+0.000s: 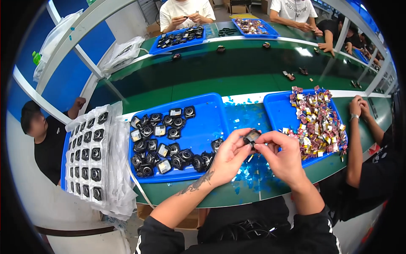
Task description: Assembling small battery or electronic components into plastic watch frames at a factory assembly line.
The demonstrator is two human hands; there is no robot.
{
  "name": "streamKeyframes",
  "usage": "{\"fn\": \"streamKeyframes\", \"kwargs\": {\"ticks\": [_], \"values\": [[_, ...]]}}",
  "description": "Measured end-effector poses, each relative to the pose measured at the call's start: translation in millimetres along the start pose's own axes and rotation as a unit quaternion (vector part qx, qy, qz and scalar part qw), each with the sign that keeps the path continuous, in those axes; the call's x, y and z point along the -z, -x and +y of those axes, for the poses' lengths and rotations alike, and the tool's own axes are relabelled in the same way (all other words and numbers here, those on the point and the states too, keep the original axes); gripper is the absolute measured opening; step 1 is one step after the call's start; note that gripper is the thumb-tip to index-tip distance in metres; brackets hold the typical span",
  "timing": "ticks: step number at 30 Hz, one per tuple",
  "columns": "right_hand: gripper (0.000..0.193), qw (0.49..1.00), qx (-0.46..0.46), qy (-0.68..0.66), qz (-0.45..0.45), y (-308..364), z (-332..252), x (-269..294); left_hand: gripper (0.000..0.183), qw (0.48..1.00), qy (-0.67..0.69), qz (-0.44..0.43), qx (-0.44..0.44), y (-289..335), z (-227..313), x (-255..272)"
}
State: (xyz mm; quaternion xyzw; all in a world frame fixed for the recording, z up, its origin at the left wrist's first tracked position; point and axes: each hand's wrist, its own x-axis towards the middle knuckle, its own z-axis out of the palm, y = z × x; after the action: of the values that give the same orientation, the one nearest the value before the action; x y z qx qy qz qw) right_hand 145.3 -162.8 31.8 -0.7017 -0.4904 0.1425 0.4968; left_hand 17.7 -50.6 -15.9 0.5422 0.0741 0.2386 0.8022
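Note:
A small black camera housing (252, 136) with a pale rectangular face is held up between my hands over the bench. My left hand (229, 160) grips it from the left, thumb and fingers closed about its edge. From the other side, my right hand (282, 153) pinches its lower right edge; whether a smaller part is also between those fingertips is hidden. Left of my hands, a blue tray (207, 125) holds many similar black housings (178, 122), some showing round lenses. To the right, a second blue tray (277, 111) is heaped with small circuit boards (317, 122) with wires and yellow bits.
Blue film scraps (249, 180) litter the green bench between the trays. White moulded trays (116, 165) with rows of camera units stand stacked at far left. Beyond, a green conveyor (194, 70) carries scattered parts. Co-workers sit opposite and at right, one arm (355, 139) close by.

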Motion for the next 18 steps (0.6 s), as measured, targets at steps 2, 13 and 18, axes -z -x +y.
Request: {"fn": "streamKeyframes", "kwargs": {"ticks": [2,13,18], "values": [[0.01,1.0,0.029,0.012,0.002,-7,-4,-1,0.043,1.0,-0.007,0.006,0.006,1,3,3],[0.008,1.0,0.01,-0.016,0.006,-14,-7,-8,0.048,0.999,-0.026,0.018,0.009,1,8,4],[0.008,1.0,0.015,-0.01,0.0,-14,-9,-5,0.048,0.999,-0.048,0.01,0.004,2,6,5]]}}
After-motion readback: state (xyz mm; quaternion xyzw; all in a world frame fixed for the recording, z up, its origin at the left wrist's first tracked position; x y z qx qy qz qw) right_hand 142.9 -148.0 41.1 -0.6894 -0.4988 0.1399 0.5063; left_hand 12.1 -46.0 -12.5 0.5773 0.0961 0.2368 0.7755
